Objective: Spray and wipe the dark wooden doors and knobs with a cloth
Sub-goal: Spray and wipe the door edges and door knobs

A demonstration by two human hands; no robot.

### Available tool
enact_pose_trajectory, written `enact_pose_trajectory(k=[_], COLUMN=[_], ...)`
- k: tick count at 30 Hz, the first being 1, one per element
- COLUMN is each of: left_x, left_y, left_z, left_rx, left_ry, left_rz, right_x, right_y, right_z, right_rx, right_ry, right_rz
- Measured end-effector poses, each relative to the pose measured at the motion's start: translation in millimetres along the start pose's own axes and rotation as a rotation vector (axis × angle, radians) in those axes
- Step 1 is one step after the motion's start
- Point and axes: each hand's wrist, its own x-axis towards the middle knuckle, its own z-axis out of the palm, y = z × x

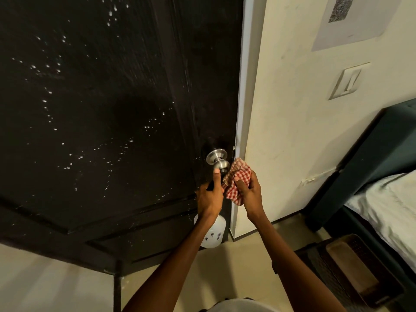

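One view only, worn on the person's head. Wide-angle, with lines bowing toward the frame edges. It looks forward and down, close up against the dark door (pixel 101 109), which fills the left and centre. Both forearms reach in from the bottom edge, and the hands meet near the knob (pixel 218 159) just below centre. Pale wall (pixel 292 131) and bed (pixel 387 199) sit at right, floor (pixel 45 278) along the bottom.

The knob (pixel 218 162) projects from the dark door (pixel 101 109) close to the door frame (pixel 242 109), leaving a narrow gap on its right, occupied by the cloth (pixel 237 181). The left hand (pixel 210 198) blocks access from below. The door face left of and above the knob is unobstructed.
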Motion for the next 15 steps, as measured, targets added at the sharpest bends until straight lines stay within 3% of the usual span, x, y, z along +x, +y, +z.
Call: enact_pose_trajectory(k=[15], left_x=[6.5], left_y=[-4.9], left_z=[1.8], left_rx=[-0.046], left_ry=[0.005], left_rz=[0.0], right_x=[-2.7], right_y=[0.4], right_z=[-7.2], right_rx=[-0.002], right_ry=[0.01], right_rz=[0.013])
